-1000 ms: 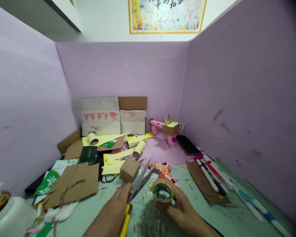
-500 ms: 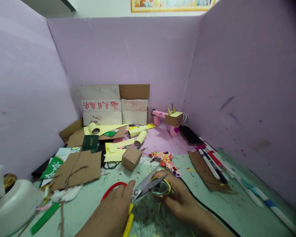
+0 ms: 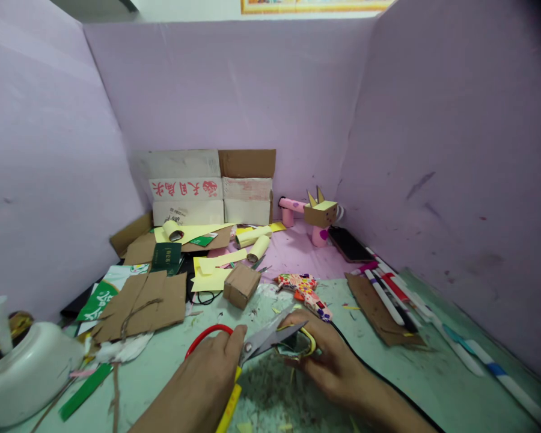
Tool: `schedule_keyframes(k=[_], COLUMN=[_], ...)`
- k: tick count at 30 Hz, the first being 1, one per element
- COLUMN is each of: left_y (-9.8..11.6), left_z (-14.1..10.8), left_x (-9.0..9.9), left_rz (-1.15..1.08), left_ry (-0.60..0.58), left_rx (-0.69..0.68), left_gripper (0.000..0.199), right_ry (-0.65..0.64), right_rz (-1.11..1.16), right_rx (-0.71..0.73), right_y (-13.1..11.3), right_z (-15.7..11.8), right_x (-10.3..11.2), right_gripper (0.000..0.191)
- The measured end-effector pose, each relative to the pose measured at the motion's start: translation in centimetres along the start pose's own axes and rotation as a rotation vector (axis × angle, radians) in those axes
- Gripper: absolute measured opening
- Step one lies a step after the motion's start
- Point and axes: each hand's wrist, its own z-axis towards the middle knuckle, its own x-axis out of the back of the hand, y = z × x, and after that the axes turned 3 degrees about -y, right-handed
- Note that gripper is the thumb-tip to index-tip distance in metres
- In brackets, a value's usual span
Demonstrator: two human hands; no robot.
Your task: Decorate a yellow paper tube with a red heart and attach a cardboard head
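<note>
My left hand [image 3: 202, 385] grips scissors [image 3: 261, 341] with red and yellow handles, low in the middle of the view. Their grey blades point right and up and reach the rim of a small yellow-edged ring [image 3: 303, 344]. That ring has a dark green inside and is pinched in my right hand [image 3: 333, 367], just above the green table top [image 3: 162, 385]. Small paper scraps lie on the table under both hands.
A small cardboard cube [image 3: 241, 285], flat cardboard pieces [image 3: 139, 304] and yellow paper rolls [image 3: 258, 246] lie behind the hands. Markers [image 3: 388, 297] lie at the right on cardboard, next to a patterned glue gun [image 3: 303, 287]. A white container [image 3: 22, 373] stands at the left. Purple walls enclose the desk.
The view has tilted down. The scissors' red handle loop has come into sight, and the blades have closed in on the ring, which my right hand has lowered and turned edge-on.
</note>
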Motion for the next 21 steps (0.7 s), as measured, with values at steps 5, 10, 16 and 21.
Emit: schedule_keyframes(k=[5,10,16,21], left_y=[0.1,-0.3,-1.2,-1.0], left_z=[0.2,0.0,0.2,0.4], left_x=[0.3,-0.2,-0.1,0.1], left_rz=[0.084,0.256,0.305,0.32], left_ry=[-0.028,-0.05,-0.093,-0.121], left_rx=[-0.008,-0.073,-0.104,-0.138], left_gripper=[0.052,0.066,0.068,0.069], right_ry=[-0.025,-0.036,-0.091,-0.175], right_rz=[0.0,-0.012,0.01,0.157], right_rx=[-0.017,0.005,-0.046,-0.125], right_y=[-0.3,-0.6,-0.9,-1.2], right_z=[0.1,0.3,0.3,0.4], right_x=[0.4,0.5,1.1,1.8], right_gripper=[0.01,0.008,0.003,0.005])
